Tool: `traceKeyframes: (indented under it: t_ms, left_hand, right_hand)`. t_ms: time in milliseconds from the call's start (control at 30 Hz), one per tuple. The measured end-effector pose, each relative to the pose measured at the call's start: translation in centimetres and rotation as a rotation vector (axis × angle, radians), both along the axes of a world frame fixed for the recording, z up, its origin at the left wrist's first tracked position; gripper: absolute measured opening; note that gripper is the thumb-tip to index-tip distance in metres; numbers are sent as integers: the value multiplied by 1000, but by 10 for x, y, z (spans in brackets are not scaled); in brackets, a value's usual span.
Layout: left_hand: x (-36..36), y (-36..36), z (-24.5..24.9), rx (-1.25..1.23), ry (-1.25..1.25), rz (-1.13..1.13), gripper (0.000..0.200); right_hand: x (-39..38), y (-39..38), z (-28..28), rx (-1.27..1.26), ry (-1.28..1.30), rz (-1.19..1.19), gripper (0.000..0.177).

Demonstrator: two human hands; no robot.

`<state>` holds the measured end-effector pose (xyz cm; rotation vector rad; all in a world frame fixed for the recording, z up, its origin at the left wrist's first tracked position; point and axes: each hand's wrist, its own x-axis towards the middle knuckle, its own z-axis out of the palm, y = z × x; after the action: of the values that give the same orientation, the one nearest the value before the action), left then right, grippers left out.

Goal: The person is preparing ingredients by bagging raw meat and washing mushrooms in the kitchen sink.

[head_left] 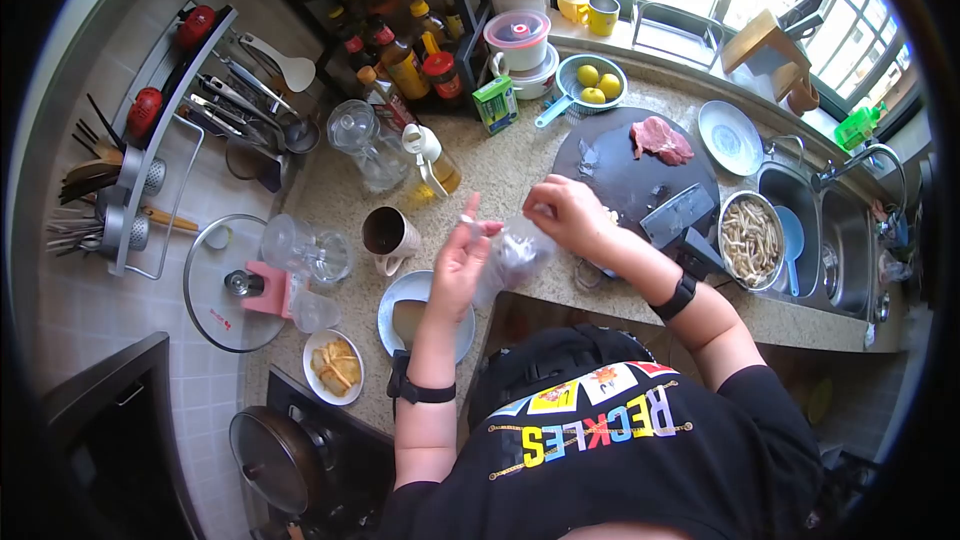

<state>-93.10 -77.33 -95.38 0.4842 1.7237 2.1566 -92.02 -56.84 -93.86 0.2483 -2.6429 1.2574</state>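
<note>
Near the counter's front edge, my left hand (460, 260) is raised with its fingers apart and a small pale piece at the fingertips. To its right, my right hand (572, 212) has its fingers pinched at the top of a clear plastic bag (520, 248) with something dark inside. The bag hangs between my hands. Beyond my right hand lies a round dark cutting board (605, 145) bearing a piece of raw meat (661, 140) and a cleaver (678, 215). A brown mug (391, 240) stands left of my left hand.
A bowl of sliced mushrooms (750, 240) sits by the sink (845, 260). A colander (568, 75) holds several yellow-green fruits. A blue plate (462, 335) lies under my left forearm, near a bowl of fried food (333, 367). An oil bottle (432, 162) stands behind the mug.
</note>
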Motion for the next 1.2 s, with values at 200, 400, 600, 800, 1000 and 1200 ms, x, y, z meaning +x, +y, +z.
traceKeyframes:
  t_ms: [200, 400, 600, 800, 1000, 1200]
  left_hand:
    - [0, 19, -14, -416, 357, 16, 44]
    - [1, 2, -8, -272, 1, -37, 11]
    - [1, 0, -9, -210, -50, -182, 25]
    - [4, -13, -4, -121, -141, -167, 26]
    - [-8, -26, -7, 115, -396, -35, 14]
    - [-6, -23, 8, -160, -150, -120, 9]
  right_hand:
    - [5, -40, 10, -83, 95, 230, 9]
    - [4, -35, 16, -256, 136, 264, 15]
    - [4, -26, -4, -314, -40, 351, 20]
    - [2, -32, -3, -280, -168, 162, 5]
    - [16, -25, 3, -88, -23, 377, 5]
    - [0, -24, -3, -315, 75, 265, 25]
